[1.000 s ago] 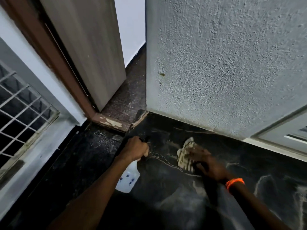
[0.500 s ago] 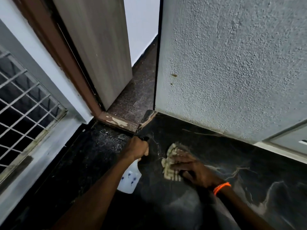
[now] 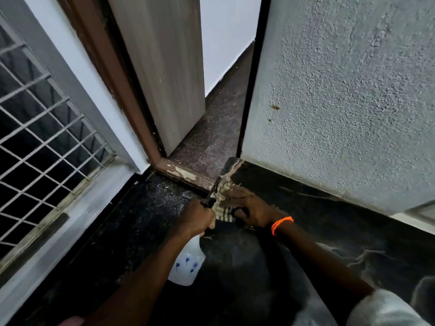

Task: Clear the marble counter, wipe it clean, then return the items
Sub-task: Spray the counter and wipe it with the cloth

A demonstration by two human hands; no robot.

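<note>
Wiping the far corner of the dark marble bench: right hand presses a striped cloth there, fingers curled into it, beside the chipped door sill. Left hand grips the neck of a spray bottle, held just beside the cloth. Risks: cloth snagging on the sill's flaking paint; hands crowding, trigger bumped. Bottle is translucent white; liquid level cannot be told.
</note>
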